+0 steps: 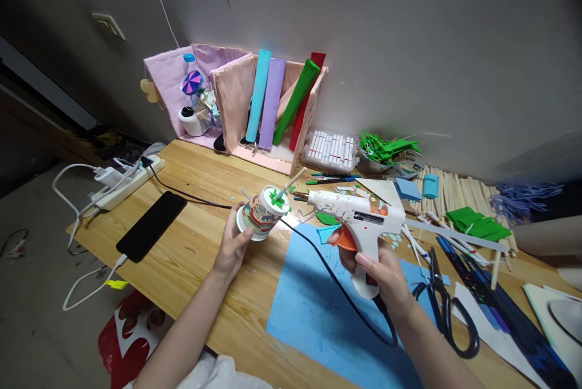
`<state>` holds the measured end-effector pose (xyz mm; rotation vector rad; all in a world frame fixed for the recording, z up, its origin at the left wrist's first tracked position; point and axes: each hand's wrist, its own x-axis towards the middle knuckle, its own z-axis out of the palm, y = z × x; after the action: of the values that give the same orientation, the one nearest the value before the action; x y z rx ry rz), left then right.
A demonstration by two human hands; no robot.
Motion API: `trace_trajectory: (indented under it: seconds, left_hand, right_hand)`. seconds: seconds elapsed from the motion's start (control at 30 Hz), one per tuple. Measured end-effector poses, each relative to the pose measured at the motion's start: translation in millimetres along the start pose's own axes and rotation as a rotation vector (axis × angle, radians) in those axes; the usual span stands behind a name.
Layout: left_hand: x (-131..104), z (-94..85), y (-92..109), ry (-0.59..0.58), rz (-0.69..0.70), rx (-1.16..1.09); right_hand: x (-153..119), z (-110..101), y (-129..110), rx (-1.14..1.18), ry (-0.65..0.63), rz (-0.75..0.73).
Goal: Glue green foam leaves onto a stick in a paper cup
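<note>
My left hand is wrapped round a patterned paper cup, tilted, with its white end facing up. Green leaf-shaped pieces sit on that end, and a thin stick rises from among them. In my right hand is a white glue gun, its nozzle pointing left toward the cup but apart from it. My fingers lie at its orange trigger; whether the trigger is pressed I cannot tell. The gun's black cord loops below.
Beneath the gun lies a blue sheet, with black scissors to its right. A phone and a power strip are at left. Behind stand a partitioned box with paper rolls and a marker case.
</note>
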<state>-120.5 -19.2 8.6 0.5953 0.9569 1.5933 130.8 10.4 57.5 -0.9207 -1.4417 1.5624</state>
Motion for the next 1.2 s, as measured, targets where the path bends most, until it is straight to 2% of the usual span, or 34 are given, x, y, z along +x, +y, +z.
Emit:
trace_trajectory:
  seconds: [0.23, 0.43, 0.5, 0.6, 0.7, 0.77, 0.87, 0.97, 1.1, 1.2]
  left_hand:
    - [3, 1.4, -1, -0.034, 0.199, 0.167]
    - [2, 3.8, -3, -0.001, 0.366, 0.29]
    - [1, 3.6, -2, 0.038, 0.361, 0.273]
    - [3, -0.4, 4, 0.13, 0.267, 0.13]
    - [5, -10.0, 18, 0.245, 0.191, -0.03]
    - [5, -18.7, 30, 0.293, 0.21, -0.052]
    - [-3, -31.4, 49, 0.292, 0.267, -0.005]
    - [-18, -39.7, 69, 0.301, 0.31, 0.027]
    - [-42, -44.8, 94, 0.319, 0.395, 0.056]
    - [-60, -47.2, 106, 0.343, 0.376, 0.096]
  right_hand:
    - [1, 0, 2, -0.007, -0.026, 0.025]
    - [3, 2, 1, -0.041, 0.0, 0.044]
    - [3, 5, 0, -0.042, 0.029, 0.045]
    - [1, 11, -1, 0.022, 0.043, -0.006]
    - [0, 20, -4, 0.099, 0.003, -0.067]
    - [4, 28, -9, 0.121, -0.028, -0.087]
    - [22, 48, -16, 0.127, -0.086, -0.115]
    - [56, 79, -13, 0.095, -0.205, -0.15]
    - [110, 133, 19, -0.12, -0.253, -0.119]
    - [141, 170, 49, -0.216, -0.255, -0.091]
